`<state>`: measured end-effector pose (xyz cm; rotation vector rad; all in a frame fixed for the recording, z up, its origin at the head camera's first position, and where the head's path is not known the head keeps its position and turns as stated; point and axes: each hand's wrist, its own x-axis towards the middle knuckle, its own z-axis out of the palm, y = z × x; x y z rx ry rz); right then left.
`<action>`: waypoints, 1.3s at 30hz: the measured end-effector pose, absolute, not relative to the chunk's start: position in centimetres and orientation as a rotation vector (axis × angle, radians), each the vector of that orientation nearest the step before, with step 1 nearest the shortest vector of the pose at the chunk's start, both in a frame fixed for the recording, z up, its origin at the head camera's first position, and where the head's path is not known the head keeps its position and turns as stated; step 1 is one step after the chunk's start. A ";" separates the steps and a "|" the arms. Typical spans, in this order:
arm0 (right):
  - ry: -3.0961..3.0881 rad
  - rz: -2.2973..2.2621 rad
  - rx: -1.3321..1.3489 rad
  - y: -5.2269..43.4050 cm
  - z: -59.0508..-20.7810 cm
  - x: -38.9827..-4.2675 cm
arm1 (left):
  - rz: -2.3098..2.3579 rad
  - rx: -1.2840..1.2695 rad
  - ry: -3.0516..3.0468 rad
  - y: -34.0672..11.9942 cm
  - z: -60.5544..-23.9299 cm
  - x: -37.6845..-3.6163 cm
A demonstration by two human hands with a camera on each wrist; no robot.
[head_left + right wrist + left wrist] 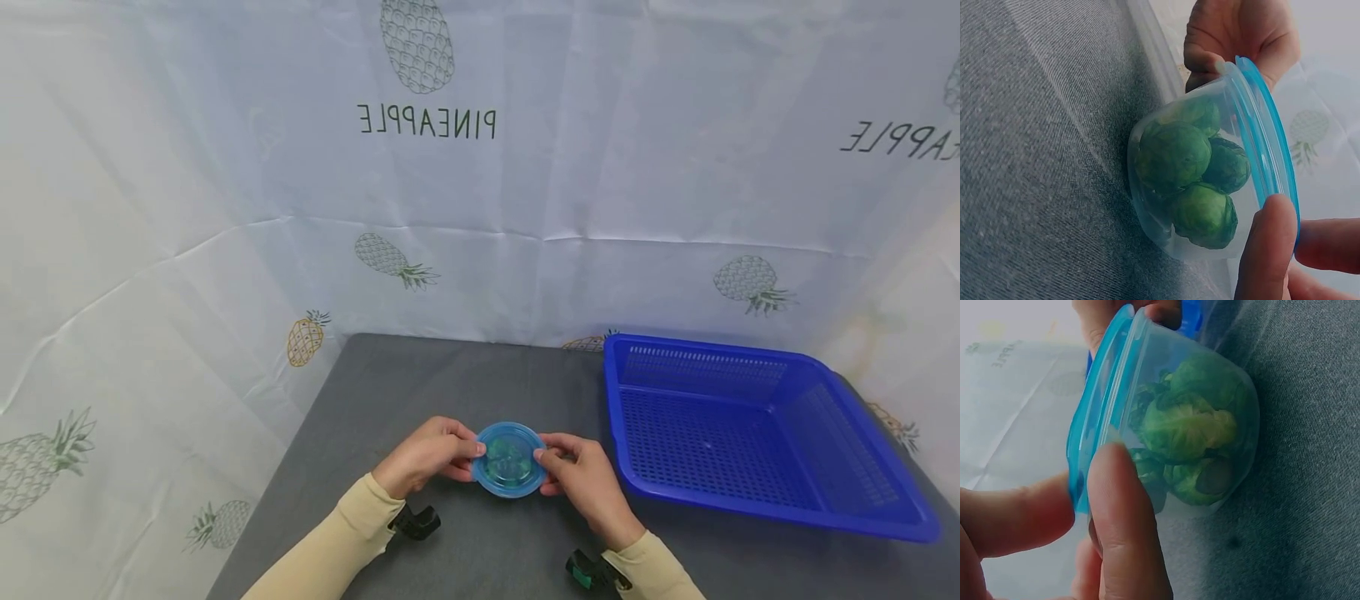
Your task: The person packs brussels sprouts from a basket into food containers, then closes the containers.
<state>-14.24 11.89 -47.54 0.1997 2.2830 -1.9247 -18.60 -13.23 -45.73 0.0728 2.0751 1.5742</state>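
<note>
A round, clear plastic container (1179,249) stands upright on the grey cloth, with a translucent blue lid (508,492) over its top. Through its wall several green Brussels sprouts (1188,428) show. My left hand (431,454) pinches the rim at the left side, thumb on top of the lid and a fingertip beneath its edge. Opposite it, my right hand (588,483) grips the right side of the rim in the same manner. Whether the lid is fully pressed down all round, I cannot tell.
A blue plastic basket (705,510) with perforated walls stands right of my right hand. Grey cloth (450,375) covers the table. Behind and to the left hangs a white curtain (600,183) with printed pineapples.
</note>
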 end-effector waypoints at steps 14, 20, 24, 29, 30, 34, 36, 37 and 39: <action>2.207 -1.938 0.169 12.2 -47.4 -14.6 | 1.560 0.082 2.070 -13.2 -45.7 -19.0; 2.160 -1.951 0.127 12.4 -47.5 -14.7 | 1.568 0.076 2.024 -13.3 -45.9 -19.4; 2.151 -1.947 0.098 12.4 -47.5 -14.7 | 1.559 0.082 2.026 -13.4 -46.0 -19.4; 2.172 -1.927 0.082 12.4 -47.4 -14.6 | 1.543 0.128 2.051 -13.2 -46.1 -19.2; 2.176 -1.924 0.079 12.3 -47.4 -14.5 | 1.546 0.135 2.053 -13.1 -46.1 -19.1; 2.184 -1.930 0.081 12.3 -47.5 -14.5 | 1.553 0.154 2.063 -13.0 -46.3 -19.0; 2.185 -1.939 0.084 12.3 -47.6 -14.5 | 1.557 0.155 2.055 -13.1 -46.4 -19.0; 2.188 -1.944 0.084 12.3 -47.7 -14.5 | 1.558 0.155 2.050 -13.2 -46.5 -19.0; 2.201 -1.950 0.094 12.2 -47.7 -14.6 | 1.560 0.161 2.041 -13.3 -46.5 -19.1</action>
